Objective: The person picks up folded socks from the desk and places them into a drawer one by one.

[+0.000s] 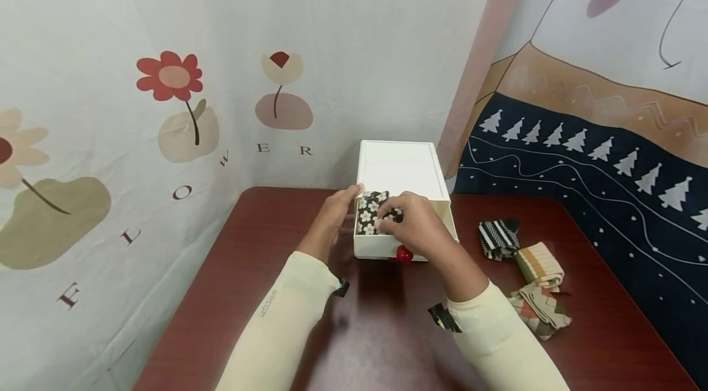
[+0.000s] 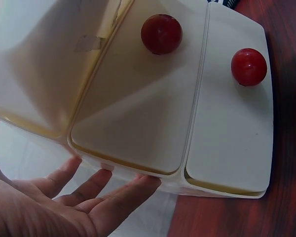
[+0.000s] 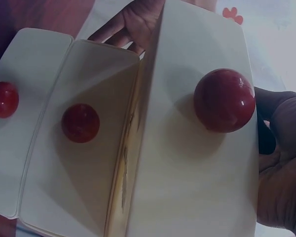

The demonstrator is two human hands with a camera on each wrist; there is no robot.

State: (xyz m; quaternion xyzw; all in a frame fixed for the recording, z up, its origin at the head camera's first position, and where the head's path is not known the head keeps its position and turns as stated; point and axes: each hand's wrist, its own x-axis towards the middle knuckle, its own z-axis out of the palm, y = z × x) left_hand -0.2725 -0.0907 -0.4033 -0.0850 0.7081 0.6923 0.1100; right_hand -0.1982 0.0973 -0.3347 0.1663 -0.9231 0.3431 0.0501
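Observation:
A white drawer unit (image 1: 401,163) with round red knobs has its top drawer (image 1: 373,248) pulled out. Inside lies a folded black sock (image 1: 366,217) patterned with pale flowers. My right hand (image 1: 416,224) reaches over the drawer front and pinches this sock between thumb and fingers. In the right wrist view, the drawer front hides the fingertips of the right hand (image 3: 286,163). Against the unit's left side is my left hand (image 1: 334,211); the left wrist view shows its extended fingers (image 2: 123,200) at the side wall, beside the lower drawers.
To the right of the unit lie a black-and-white striped folded sock (image 1: 499,238), a cream and yellow one (image 1: 542,266) and an argyle one (image 1: 541,311). All stand on a dark red table (image 1: 249,292). Printed curtains (image 1: 332,40) hang close behind.

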